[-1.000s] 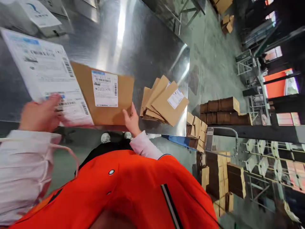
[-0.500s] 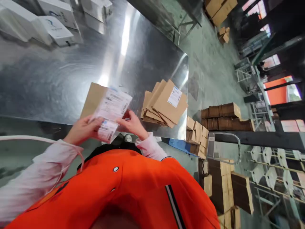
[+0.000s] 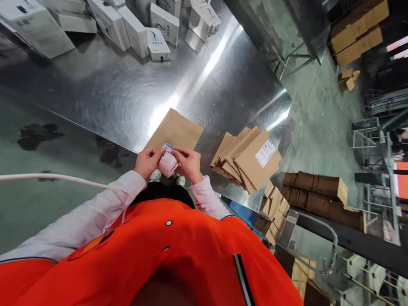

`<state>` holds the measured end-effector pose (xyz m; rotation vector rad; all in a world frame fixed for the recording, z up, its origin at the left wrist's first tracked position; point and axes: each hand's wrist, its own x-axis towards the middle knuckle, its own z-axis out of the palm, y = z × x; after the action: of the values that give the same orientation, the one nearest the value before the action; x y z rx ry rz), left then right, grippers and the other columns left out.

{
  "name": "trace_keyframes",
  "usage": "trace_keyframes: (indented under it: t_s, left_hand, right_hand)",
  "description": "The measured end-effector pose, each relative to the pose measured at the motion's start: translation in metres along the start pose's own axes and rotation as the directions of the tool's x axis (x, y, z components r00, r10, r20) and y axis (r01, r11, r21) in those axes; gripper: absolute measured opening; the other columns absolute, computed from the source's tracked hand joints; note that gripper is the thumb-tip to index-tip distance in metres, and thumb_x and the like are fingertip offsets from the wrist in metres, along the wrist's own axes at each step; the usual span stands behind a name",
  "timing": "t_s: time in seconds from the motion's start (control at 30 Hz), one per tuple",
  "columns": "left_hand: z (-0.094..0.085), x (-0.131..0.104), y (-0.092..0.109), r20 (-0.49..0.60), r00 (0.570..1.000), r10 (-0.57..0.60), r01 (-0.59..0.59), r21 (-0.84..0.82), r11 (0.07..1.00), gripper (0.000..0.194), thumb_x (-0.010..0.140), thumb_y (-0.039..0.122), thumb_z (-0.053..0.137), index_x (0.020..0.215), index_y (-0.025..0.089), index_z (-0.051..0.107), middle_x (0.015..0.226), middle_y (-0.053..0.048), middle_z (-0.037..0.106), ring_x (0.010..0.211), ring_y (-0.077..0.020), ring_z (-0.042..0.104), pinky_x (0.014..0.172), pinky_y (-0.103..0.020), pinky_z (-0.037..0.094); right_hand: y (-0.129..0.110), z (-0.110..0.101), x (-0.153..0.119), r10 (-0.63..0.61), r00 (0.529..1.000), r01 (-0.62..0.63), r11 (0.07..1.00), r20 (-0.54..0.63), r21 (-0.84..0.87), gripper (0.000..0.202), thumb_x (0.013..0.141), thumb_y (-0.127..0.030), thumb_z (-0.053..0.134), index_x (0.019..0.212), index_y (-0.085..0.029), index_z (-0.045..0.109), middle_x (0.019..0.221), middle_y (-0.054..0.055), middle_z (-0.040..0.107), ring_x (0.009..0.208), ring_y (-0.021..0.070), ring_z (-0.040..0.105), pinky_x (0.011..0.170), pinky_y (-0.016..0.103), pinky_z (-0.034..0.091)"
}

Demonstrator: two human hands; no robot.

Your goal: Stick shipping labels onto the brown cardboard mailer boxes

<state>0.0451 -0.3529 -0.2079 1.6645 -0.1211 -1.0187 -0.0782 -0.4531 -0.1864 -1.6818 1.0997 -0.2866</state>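
Between my two hands is a white printed shipping label (image 3: 168, 162) with small text, barcodes and a blue mark at its top. My left hand (image 3: 147, 162) pinches its left side, and my right hand (image 3: 190, 165) has thumb and fingers closed on its right side. Just beyond the hands, a flat brown cardboard piece (image 3: 178, 131) lies at the near edge of the metal table (image 3: 111, 85); the hands cover its lower part. To the right rests a fanned stack of flat cardboard pieces (image 3: 237, 155), with a white label (image 3: 265, 153) stuck on the top one.
Several white boxes (image 3: 159, 44) stand at the table's far side. A white cord (image 3: 73, 178) crosses at left, near my sleeve. Bundled cardboard (image 3: 314, 187) and a metal rail (image 3: 333, 238) are on the right, beyond the table. A blue object (image 3: 240, 212) sits below the table corner.
The label sheet, earlier long and spread over the cardboard, now shows as a smaller piece held upright between both hands. The hands have drawn together, and the view has turned and shifted.
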Motion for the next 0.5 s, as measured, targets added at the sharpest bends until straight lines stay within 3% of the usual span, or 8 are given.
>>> trace_keyframes:
  t_s: [0.07,0.17,0.33,0.5]
  left_hand:
    - [0.001,0.010,-0.007,0.112,0.986,-0.120,0.124,-0.035,0.992,0.031,0.060,0.036,0.086,0.070,0.017,0.063,0.065,-0.001,0.068,0.061,-0.0165,0.061,0.057,-0.025,0.051]
    - [-0.003,0.023,-0.016,0.305,0.909,-0.283,0.296,0.005,0.955,0.053,0.043,0.030,0.096,0.088,0.015,0.074,0.082,-0.008,0.078,0.075,-0.0269,0.073,0.064,-0.033,0.059]
    - [-0.013,0.029,-0.026,0.375,0.843,-0.386,0.398,0.049,0.916,0.060,0.028,0.033,0.101,0.079,0.016,0.074,0.091,-0.014,0.082,0.095,-0.0368,0.077,0.082,-0.041,0.063]
    - [-0.016,0.027,-0.027,0.429,0.801,-0.418,0.432,0.068,0.899,0.068,0.024,0.042,0.103,0.081,0.015,0.078,0.086,-0.018,0.081,0.096,-0.0429,0.077,0.090,-0.052,0.063]
  right_hand:
    - [0.005,0.004,0.019,-0.029,0.999,0.027,0.997,-0.031,-0.069,0.012,0.092,-0.029,0.078,0.098,-0.024,0.087,0.108,0.003,0.081,0.103,0.0179,0.075,0.097,0.026,0.056]
    - [0.009,0.001,0.067,-0.022,0.993,-0.007,0.970,-0.120,-0.241,0.014,0.091,-0.028,0.079,0.101,-0.022,0.086,0.124,0.005,0.074,0.115,0.0181,0.068,0.108,0.029,0.050]
    - [0.012,-0.010,0.144,0.057,0.966,-0.167,0.881,-0.251,-0.442,0.022,0.094,-0.037,0.077,0.109,-0.023,0.085,0.138,0.007,0.064,0.131,0.0254,0.055,0.119,0.043,0.037]
    - [0.021,-0.013,0.165,0.050,0.961,-0.187,0.843,-0.273,-0.505,0.025,0.098,-0.040,0.071,0.112,-0.024,0.084,0.144,0.008,0.059,0.134,0.0275,0.050,0.117,0.044,0.038]
